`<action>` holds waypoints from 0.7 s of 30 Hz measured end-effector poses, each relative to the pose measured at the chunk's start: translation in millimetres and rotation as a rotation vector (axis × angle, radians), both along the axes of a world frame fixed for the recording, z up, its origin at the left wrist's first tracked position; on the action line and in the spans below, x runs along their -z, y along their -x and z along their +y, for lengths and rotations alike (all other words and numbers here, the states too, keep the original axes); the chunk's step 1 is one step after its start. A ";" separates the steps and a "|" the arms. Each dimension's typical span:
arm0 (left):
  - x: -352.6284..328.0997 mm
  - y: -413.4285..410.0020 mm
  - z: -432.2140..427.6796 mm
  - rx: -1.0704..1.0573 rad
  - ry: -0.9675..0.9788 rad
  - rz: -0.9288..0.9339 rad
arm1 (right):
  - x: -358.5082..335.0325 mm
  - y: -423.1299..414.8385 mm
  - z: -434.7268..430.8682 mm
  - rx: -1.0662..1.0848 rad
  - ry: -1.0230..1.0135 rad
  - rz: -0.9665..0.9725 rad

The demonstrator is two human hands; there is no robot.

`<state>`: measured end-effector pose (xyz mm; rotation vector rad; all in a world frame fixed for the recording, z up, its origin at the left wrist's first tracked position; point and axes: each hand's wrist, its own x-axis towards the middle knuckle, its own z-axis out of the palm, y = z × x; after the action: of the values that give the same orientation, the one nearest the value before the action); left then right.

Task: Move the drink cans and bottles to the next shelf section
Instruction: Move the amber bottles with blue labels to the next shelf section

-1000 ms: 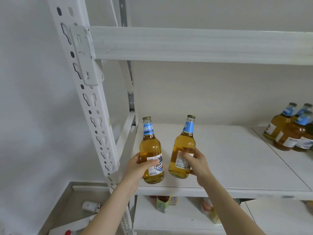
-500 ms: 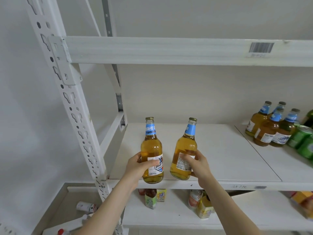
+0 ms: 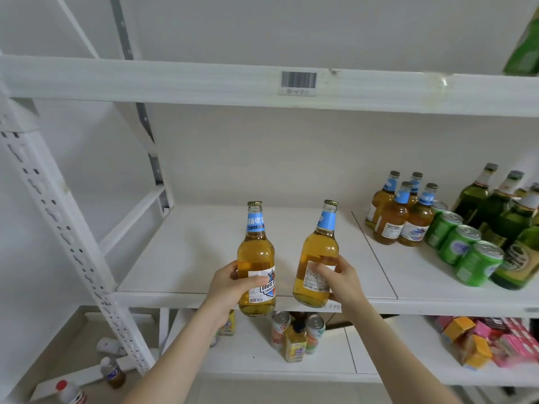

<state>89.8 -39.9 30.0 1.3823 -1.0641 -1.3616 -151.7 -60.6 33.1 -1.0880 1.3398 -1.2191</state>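
Note:
My left hand [image 3: 230, 290] grips an amber glass bottle [image 3: 256, 255] with a blue neck label, held upright in front of the middle shelf's front edge. My right hand [image 3: 338, 278] grips a second amber bottle [image 3: 318, 255], tilted slightly right, just beside the first. Both bottles hang off the shelf board [image 3: 186, 258], whose left section is bare. On the right section stand several more amber bottles [image 3: 399, 217], green cans [image 3: 463, 249] and green bottles [image 3: 501, 217].
A perforated white upright [image 3: 58, 228] runs down the left. The upper shelf beam [image 3: 204, 83] carries a barcode tag [image 3: 299, 82]. Cans and small bottles [image 3: 294, 333] stand on the lower shelf, with coloured boxes [image 3: 490, 339] at right. Small bottles [image 3: 112, 371] lie on the floor at left.
The view has swung right and down, showing more of the right section with cans and green bottles. Both hands still hold their bottles, now slightly out past the shelf's front edge.

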 end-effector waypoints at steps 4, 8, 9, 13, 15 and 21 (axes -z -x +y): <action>0.4 41.0 -12.1 0.055 0.003 -0.026 | 7.0 41.1 -4.3 0.023 -0.012 0.013; 1.8 83.4 -38.3 0.099 0.002 -0.031 | 12.8 81.1 -14.5 0.076 -0.004 0.001; 2.0 94.5 -45.1 0.117 -0.002 -0.036 | 14.1 90.9 -16.1 0.095 -0.005 -0.002; 4.1 146.8 -67.5 0.189 -0.005 -0.052 | 18.7 138.9 -23.0 0.153 0.005 -0.006; 5.5 175.4 -75.3 0.211 -0.008 -0.058 | 18.4 165.1 -26.1 0.174 0.002 -0.009; 11.4 264.4 -81.7 0.222 -0.007 -0.050 | 19.1 247.1 -28.7 0.179 -0.006 -0.028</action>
<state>-174.6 -121.6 18.6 1.3401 -1.2772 -1.4971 -398.8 -89.3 14.0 -0.9595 1.4425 -1.3545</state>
